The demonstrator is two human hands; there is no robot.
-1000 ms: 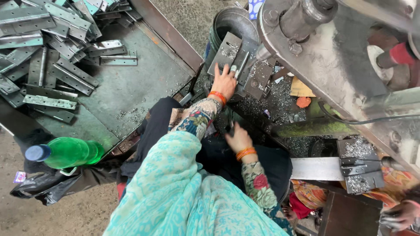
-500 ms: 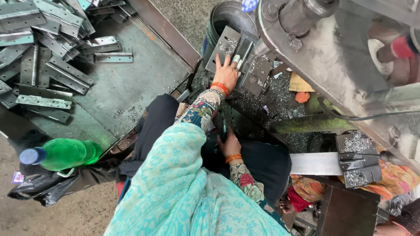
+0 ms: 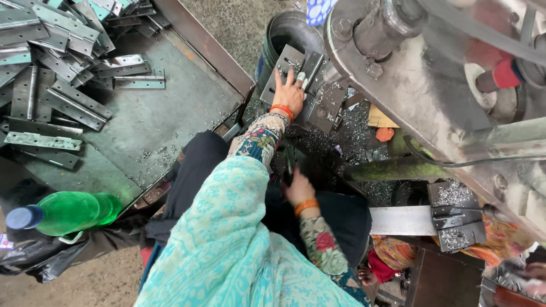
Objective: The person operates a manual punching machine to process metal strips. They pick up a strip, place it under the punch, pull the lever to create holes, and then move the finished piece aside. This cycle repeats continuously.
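Observation:
My left hand [image 3: 289, 94] reaches forward and lies flat, fingers apart, on a stack of grey metal hinge plates [image 3: 324, 105] leaning beside a dark bucket [image 3: 282, 35]. It wears an orange bangle and a patterned sleeve. Close to my lap, my right hand [image 3: 298, 190] has its fingers curled around a dark slim object [image 3: 289, 166] that is mostly hidden. A teal shawl [image 3: 227, 250] covers my shoulder and hides most of my left arm.
A green metal tray [image 3: 170, 125] on the left holds several long hinge strips [image 3: 62, 96]. A green plastic bottle [image 3: 68, 213] lies at lower left. A large grey machine [image 3: 421, 96] fills the right, with metal shavings [image 3: 355, 128] and a steel bar with a dark block [image 3: 455, 222] below it.
My left hand has slid further forward onto the hinge plates. My right hand has drawn back a little toward my lap.

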